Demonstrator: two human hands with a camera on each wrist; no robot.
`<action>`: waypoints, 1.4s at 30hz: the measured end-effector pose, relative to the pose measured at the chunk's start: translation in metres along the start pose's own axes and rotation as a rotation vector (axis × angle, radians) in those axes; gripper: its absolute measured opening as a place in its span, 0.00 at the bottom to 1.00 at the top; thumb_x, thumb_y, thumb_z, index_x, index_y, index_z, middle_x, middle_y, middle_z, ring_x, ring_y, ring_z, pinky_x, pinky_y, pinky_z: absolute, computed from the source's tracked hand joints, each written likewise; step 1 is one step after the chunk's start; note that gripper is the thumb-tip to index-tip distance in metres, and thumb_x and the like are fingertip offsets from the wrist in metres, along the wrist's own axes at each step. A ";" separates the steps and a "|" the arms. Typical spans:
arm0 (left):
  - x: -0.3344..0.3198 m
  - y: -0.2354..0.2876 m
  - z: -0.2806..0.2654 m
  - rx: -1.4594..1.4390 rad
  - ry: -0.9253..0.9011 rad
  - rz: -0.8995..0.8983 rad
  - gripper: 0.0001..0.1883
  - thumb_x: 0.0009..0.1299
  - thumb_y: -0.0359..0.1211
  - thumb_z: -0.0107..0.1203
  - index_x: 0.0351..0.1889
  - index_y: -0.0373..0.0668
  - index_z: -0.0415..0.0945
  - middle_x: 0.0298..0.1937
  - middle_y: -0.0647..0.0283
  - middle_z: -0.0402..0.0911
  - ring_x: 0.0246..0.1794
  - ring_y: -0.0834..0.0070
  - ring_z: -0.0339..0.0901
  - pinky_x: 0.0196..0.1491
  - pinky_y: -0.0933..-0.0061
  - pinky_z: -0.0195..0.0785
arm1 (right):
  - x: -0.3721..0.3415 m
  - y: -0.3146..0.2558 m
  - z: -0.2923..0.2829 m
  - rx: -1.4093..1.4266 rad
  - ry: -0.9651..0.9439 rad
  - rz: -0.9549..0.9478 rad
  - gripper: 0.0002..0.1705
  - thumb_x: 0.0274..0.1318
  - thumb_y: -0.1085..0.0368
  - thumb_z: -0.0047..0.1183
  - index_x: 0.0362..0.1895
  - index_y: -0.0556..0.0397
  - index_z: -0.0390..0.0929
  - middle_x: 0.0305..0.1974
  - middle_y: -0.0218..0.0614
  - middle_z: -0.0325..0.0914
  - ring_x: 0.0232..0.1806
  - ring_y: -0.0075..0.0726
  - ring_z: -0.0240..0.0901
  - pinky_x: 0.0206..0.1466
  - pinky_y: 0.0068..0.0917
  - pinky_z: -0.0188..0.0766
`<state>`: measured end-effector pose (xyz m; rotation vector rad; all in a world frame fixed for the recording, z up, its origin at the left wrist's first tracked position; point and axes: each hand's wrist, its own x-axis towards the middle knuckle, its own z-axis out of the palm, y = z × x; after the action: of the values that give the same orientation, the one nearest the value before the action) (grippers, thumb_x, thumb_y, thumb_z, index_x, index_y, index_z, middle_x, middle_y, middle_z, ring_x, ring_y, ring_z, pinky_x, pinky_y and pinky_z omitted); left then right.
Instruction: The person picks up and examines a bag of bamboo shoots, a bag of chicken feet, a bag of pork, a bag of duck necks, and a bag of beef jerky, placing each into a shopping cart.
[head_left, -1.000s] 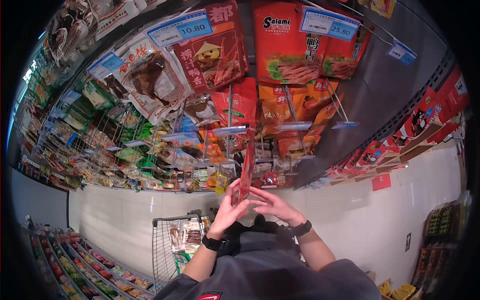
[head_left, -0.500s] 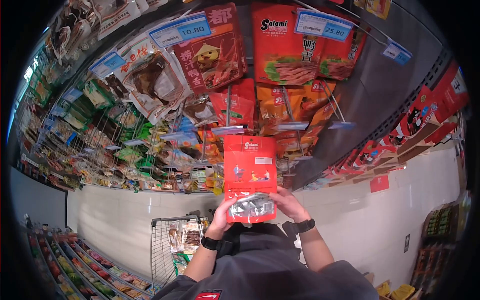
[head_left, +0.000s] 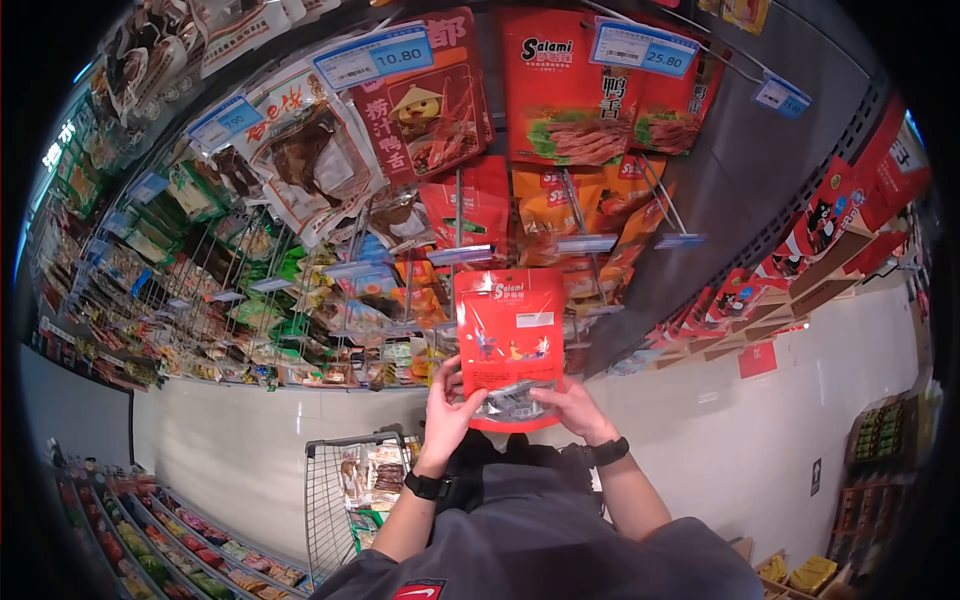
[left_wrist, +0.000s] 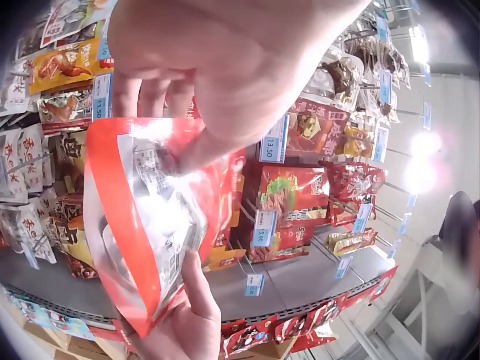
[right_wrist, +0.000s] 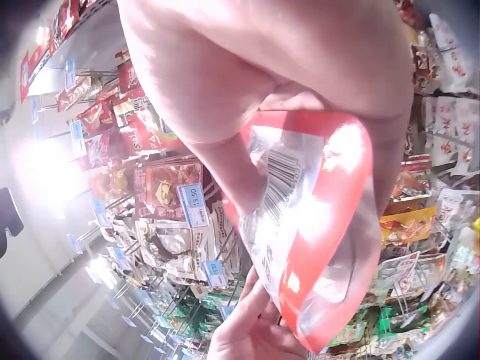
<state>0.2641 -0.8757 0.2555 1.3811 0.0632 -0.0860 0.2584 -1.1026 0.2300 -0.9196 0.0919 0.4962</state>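
A red pouch [head_left: 512, 335] with a clear window near its lower edge is held upright by both hands in the head view. My left hand [head_left: 446, 412] grips its lower left side, thumb on the printed face. On the lower right side my right hand [head_left: 580, 408] pinches it, thumb over the window. Seen from the left wrist, the pouch [left_wrist: 154, 217] shows silvery packs inside, with the left hand [left_wrist: 225, 67] above it. The right wrist view has a barcode on the pouch [right_wrist: 307, 217] beside the right thumb; the right hand [right_wrist: 277, 67] covers its upper end.
Racks of hanging packs [head_left: 310, 160] with price tags fill the area ahead. A wire cart [head_left: 335, 490] holding several packs stands at the lower left. Red packs on a shelf [head_left: 820, 280] line the right side, and another shelf [head_left: 190, 540] is at the lower left.
The pouch has turned from edge-on to showing its printed face, then shifted slightly right and up. Both hands now hold its sides; earlier the right fingers were spread beside it.
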 end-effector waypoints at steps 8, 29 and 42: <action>-0.013 -0.002 -0.012 0.596 0.027 0.139 0.18 0.63 0.31 0.63 0.52 0.42 0.80 0.64 0.49 0.70 0.62 0.60 0.72 0.59 0.64 0.68 | 0.011 0.001 0.013 -0.024 0.092 -0.003 0.21 0.60 0.69 0.57 0.57 0.61 0.72 0.50 0.37 0.80 0.49 0.29 0.78 0.54 0.28 0.74; -0.016 -0.017 0.001 -0.513 -0.318 -0.399 0.28 0.68 0.35 0.43 0.67 0.38 0.59 0.66 0.54 0.68 0.64 0.62 0.70 0.66 0.57 0.62 | -0.003 0.003 0.010 -0.615 0.059 -0.313 0.26 0.58 0.66 0.60 0.62 0.53 0.74 0.76 0.47 0.42 0.74 0.37 0.48 0.70 0.32 0.54; 0.013 -0.043 0.018 -0.391 -0.141 -0.477 0.16 0.67 0.30 0.49 0.52 0.35 0.72 0.47 0.57 0.81 0.46 0.70 0.80 0.52 0.68 0.74 | -0.031 -0.005 -0.021 -0.224 0.279 -0.260 0.26 0.60 0.71 0.56 0.62 0.62 0.66 0.52 0.40 0.77 0.48 0.25 0.77 0.51 0.21 0.76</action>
<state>0.2731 -0.9019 0.2160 0.9435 0.2768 -0.5411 0.2362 -1.1335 0.2297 -1.1983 0.1700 0.1356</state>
